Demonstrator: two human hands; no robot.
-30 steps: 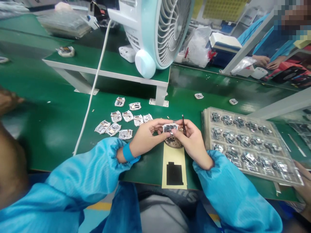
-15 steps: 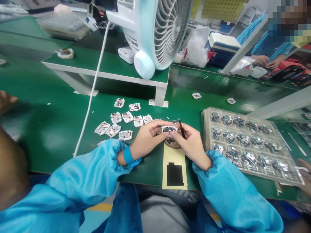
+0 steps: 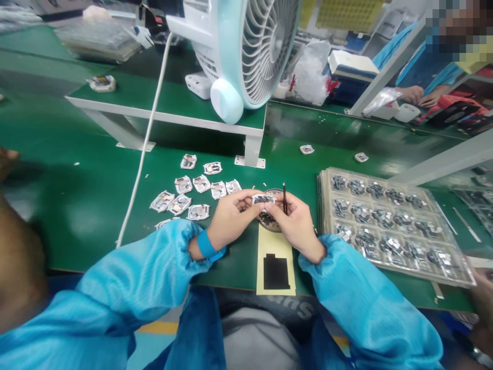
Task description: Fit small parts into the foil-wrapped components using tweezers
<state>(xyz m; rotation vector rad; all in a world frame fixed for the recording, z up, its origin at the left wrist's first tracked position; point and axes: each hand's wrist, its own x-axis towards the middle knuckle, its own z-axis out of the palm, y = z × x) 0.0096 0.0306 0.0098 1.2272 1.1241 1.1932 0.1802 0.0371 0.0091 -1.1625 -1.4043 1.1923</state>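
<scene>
both hands meet over the green bench (image 3: 96, 195); the left hand (image 3: 231, 218) pinches one end of a small part (image 3: 264, 199) between thumb and fingertips, the right hand (image 3: 292, 223) pinches the other end while also gripping a thin dark tool (image 3: 284, 198) upright between its fingers; the part sits in the air just above a round dish (image 3: 269, 221) of tiny pieces, which touches the top of a yellow sheet (image 3: 275, 267); the likeliest slip is the part dropping into that dish, since each hand has only a fingertip hold on it; the tool, crowded into the same hand, could scrape the part or tip loose; a nudge of the wrist could knock the dish and scatter its contents toward the loose parts (image 3: 192, 192) at the left or the tray (image 3: 389, 221) at the right; the white cable (image 3: 146, 144) lies well apart.
</scene>
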